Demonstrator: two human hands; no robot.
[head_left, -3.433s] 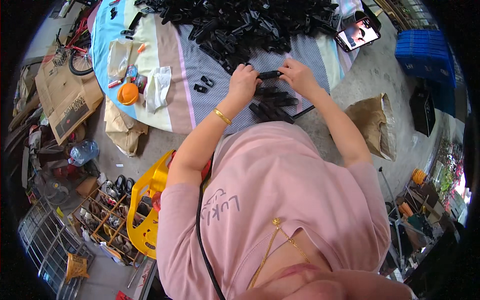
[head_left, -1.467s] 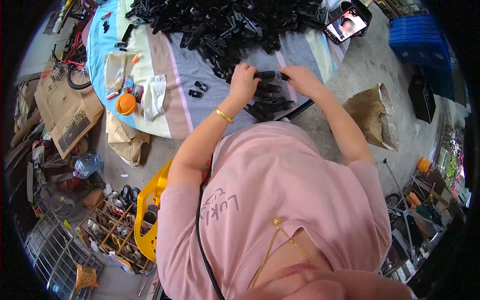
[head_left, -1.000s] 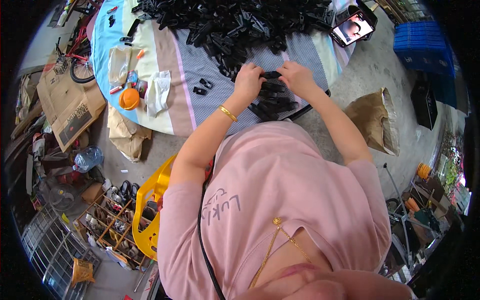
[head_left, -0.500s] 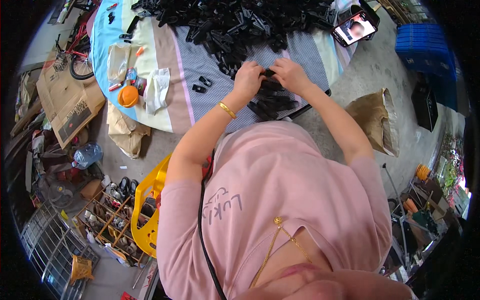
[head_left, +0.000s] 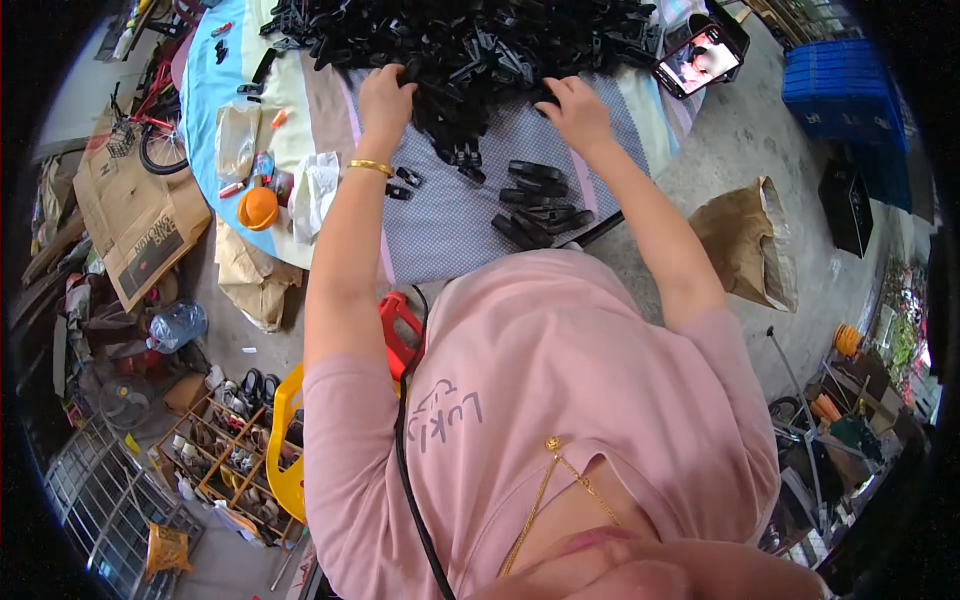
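Black plastic clip-like pieces lie in a large heap (head_left: 470,60) at the far side of the cloth-covered table (head_left: 440,230). My left hand (head_left: 388,105) is at the heap's left front edge with curled fingers; what they grip is hidden against the dark pieces. Over the heap's right front edge, my right hand (head_left: 580,112) pinches a black plastic clip (head_left: 547,100) between thumb and fingers. Between my forearms, close to my body, a small group of longer black pieces (head_left: 540,215) lies roughly stacked. Two small black clips (head_left: 405,182) rest beside my left wrist.
A lit phone (head_left: 700,62) stands at the table's right edge. On the left are an orange round item (head_left: 257,208), a clear plastic bag (head_left: 237,140) and white tissue (head_left: 316,195). A brown paper bag (head_left: 745,240) stands on the floor at right, near blue crates (head_left: 840,95).
My hands were together over the stacked pieces; now they are apart and farther forward at the heap, the left one gone left. The near stack is uncovered.
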